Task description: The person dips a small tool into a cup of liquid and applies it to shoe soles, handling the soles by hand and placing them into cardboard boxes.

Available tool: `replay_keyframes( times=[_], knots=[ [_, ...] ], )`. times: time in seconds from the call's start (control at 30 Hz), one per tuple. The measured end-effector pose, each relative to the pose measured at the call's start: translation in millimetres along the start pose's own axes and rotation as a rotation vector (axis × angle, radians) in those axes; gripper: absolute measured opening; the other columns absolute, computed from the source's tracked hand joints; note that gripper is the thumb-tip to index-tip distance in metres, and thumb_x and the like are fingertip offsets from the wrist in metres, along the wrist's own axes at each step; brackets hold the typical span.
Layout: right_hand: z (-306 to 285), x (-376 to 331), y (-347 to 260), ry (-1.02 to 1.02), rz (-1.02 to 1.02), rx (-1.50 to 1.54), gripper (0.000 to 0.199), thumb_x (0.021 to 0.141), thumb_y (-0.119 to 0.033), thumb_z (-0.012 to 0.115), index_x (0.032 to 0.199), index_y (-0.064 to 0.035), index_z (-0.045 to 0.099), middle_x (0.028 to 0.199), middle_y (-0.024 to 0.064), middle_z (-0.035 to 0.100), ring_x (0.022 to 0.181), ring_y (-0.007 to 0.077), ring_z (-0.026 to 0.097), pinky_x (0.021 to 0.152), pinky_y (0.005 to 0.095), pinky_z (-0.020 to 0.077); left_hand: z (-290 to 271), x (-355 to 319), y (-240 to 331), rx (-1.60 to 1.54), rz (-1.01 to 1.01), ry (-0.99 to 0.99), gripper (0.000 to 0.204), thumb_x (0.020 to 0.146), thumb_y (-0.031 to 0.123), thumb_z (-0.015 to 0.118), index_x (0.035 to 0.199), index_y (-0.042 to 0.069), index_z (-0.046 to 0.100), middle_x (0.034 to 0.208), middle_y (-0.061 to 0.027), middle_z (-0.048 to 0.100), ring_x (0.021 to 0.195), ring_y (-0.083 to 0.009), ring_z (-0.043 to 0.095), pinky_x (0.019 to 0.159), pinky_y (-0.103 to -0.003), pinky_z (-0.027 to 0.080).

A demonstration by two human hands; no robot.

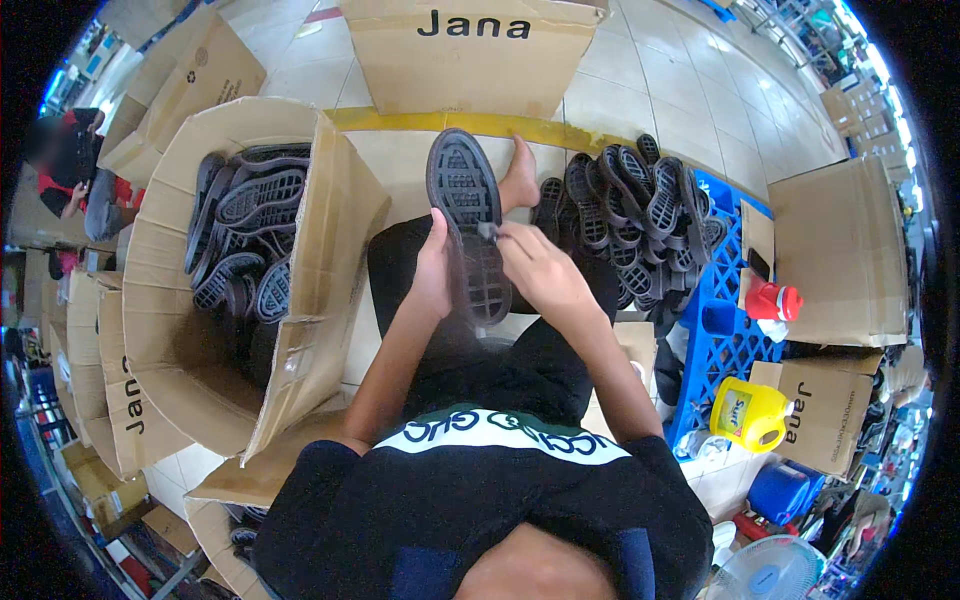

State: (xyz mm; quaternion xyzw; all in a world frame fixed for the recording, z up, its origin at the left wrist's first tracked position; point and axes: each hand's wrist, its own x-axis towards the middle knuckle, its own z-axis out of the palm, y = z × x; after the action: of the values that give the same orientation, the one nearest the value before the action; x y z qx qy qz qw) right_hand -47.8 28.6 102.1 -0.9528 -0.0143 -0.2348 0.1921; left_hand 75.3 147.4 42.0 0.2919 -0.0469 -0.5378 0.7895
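A dark shoe sole (464, 180) stands lengthwise in front of me, its open grid of ribs facing me. My left hand (433, 268) grips its left edge, with the thumb up along the side. At the sole's right edge, my right hand (543, 272) pinches a small grey piece (487, 230) against the ribbed face. Blur hides what that piece is exactly. The lower half of the sole is smeared too.
An open cardboard box (345, 230) at left holds many similar soles (262, 200). More soles (630, 200) are heaped at right beside a blue plastic pallet (715, 340). A yellow jug (750, 413) and a red container (774, 300) stand there. A large carton (470, 70) is ahead; another person (85, 170) sits far left.
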Motion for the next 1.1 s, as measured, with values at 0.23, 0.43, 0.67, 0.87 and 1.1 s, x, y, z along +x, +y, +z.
replay_keyframes(
  times=[0.23,0.43,0.67,0.87,1.1],
  knots=[
    [-28.0,-52.4,-27.7,-0.24,0.015,0.212,0.021,0.075,-0.002,0.063,0.094,0.0009,0.056,0.107,0.0139,0.055,0.099,0.029,0.059,0.081,0.0349,0.0509,7.2,0.6,1.9,-0.02,0.013,-0.074,0.079,0.092,0.066,0.021,0.134,0.002,0.04,0.125,-0.0203,0.054,0.101,-0.0279,0.06,0.081,-0.048,0.054],
    [-20.5,-47.6,-15.9,0.062,0.157,0.26,0.022,0.074,0.003,0.065,0.094,-0.0001,0.057,0.106,0.0133,0.059,0.094,0.0288,0.061,0.079,0.0349,0.0521,14.0,5.4,-10.7,0.002,-0.027,-0.097,0.077,0.092,0.065,0.021,0.133,0.002,0.041,0.124,-0.0202,0.055,0.1,-0.0277,0.061,0.082,-0.047,0.053],
    [-12.5,-82.3,-19.2,-0.058,0.179,0.265,0.018,0.077,-0.002,0.064,0.093,0.0006,0.056,0.105,0.0129,0.058,0.094,0.0291,0.061,0.08,0.035,0.0518,19.9,13.4,-21.2,0.068,-0.069,-0.101,0.075,0.093,0.064,0.022,0.129,0.003,0.044,0.121,-0.0161,0.057,0.099,-0.0259,0.06,0.083,-0.04,0.052],
    [-18.4,-119.7,1.8,0.219,0.551,0.65,0.012,0.08,0.003,0.062,0.091,-0.0009,0.057,0.106,0.0124,0.06,0.091,0.0219,0.063,0.076,0.03,0.051,4.7,38.3,-43.6,0.173,-0.126,0.018,0.08,0.091,0.068,0.021,0.128,0.002,0.047,0.113,-0.0172,0.06,0.096,-0.0274,0.061,0.082,-0.041,0.051],
    [110.8,-214.1,92.7,1.113,1.119,1.142,0.006,0.089,-0.005,0.06,0.091,-0.0008,0.056,0.096,0.0082,0.061,0.081,0.0123,0.06,0.074,0.0266,0.0518,17.9,64.4,-88.9,0.344,-0.371,0.064,0.084,0.088,0.071,0.016,0.128,0.004,0.046,0.104,-0.0215,0.063,0.087,-0.031,0.064,0.078,-0.042,0.053]
  ],
)
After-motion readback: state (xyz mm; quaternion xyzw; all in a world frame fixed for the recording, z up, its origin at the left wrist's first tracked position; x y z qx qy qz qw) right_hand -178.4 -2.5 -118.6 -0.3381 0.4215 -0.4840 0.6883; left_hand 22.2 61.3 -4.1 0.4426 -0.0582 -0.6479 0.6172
